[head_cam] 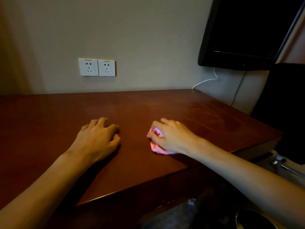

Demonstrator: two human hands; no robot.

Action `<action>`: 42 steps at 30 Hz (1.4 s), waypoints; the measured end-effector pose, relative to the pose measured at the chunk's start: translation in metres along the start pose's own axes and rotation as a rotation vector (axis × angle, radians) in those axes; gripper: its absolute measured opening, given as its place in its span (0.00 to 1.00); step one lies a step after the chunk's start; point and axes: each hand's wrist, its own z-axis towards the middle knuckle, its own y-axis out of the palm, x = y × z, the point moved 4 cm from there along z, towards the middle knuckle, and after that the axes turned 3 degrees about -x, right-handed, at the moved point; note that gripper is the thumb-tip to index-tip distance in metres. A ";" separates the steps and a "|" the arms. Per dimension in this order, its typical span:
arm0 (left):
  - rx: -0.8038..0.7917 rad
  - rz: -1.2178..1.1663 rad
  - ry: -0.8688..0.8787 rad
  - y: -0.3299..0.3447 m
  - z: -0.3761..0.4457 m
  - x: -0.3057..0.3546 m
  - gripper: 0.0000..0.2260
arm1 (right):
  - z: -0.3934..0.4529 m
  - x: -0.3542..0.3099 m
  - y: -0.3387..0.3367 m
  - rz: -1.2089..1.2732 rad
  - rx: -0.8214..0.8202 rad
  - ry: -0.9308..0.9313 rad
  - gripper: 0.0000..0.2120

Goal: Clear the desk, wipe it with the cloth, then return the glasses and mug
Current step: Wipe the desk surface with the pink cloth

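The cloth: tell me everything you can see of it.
The cloth is small, pink and soft-looking, bunched into a wad rather than spread flat. It lies on the reddish-brown desk, right of centre near the front edge. The right hand presses down on top, fingers curled into its folds, hiding most of it. Only its left and near edges show.

1. The left hand [100, 136] lies palm down with its fingers curled under loosely, holding nothing, the bare forearm running back toward the lower left.
2. The right hand [170, 138] sits level with the left and apart from it, palm down, fingers bent and closed over a bunched pink cloth [156, 147] pressed beneath it.
3. The right forearm stretches back toward the lower right, wrist nearly straight.
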 end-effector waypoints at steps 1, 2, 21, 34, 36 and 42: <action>-0.001 -0.001 0.034 0.001 0.003 0.013 0.24 | -0.009 0.002 -0.005 -0.121 -0.018 0.032 0.25; -0.013 -0.005 0.056 0.002 0.008 0.024 0.25 | -0.017 0.004 -0.009 -0.179 -0.031 0.058 0.29; -0.162 -0.106 0.068 0.028 0.044 0.049 0.29 | 0.167 0.061 0.040 0.182 0.168 0.325 0.19; -0.114 -0.136 0.065 0.025 0.037 0.047 0.29 | -0.010 0.010 0.021 0.284 0.187 0.080 0.13; -0.122 -0.128 0.068 0.025 0.036 0.048 0.28 | -0.038 0.002 0.020 0.301 0.162 0.011 0.17; -0.113 -0.157 0.059 0.028 0.037 0.047 0.29 | 0.027 0.024 0.026 0.205 0.252 0.131 0.12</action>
